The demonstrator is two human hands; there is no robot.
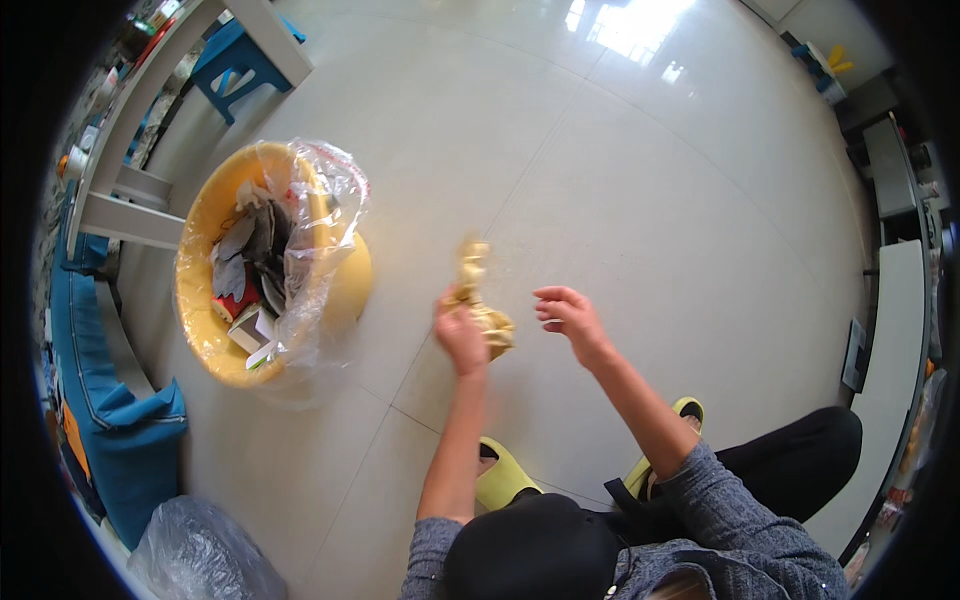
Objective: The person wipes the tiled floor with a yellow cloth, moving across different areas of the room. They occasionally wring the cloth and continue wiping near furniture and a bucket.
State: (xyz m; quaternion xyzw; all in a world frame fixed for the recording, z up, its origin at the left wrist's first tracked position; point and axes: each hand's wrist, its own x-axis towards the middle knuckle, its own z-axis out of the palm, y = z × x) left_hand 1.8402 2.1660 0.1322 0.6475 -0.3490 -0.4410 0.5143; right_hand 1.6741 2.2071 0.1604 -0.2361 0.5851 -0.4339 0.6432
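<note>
My left hand [460,334] is closed around a crumpled, yellowish-gold cloth or wrapper [491,328], whose upper end blurs with motion above my fingers. My right hand [566,315] is raised to the right of it, fingers apart and slightly curled, touching nothing. To the left stands a yellow plastic bin [202,330] with a clear plastic bag [319,225] folded over its rim. Grey flat pieces [238,238], a red item and a small white box [251,330] lie inside it.
Pale floor tiles [600,202] spread around my hands. A blue stool [232,60] is at the upper left, beside a white table frame [135,217]. A grey plastic bag [202,555] lies at the lower left. My yellow-green slippers [506,472] are below; low white furniture [885,337] lines the right.
</note>
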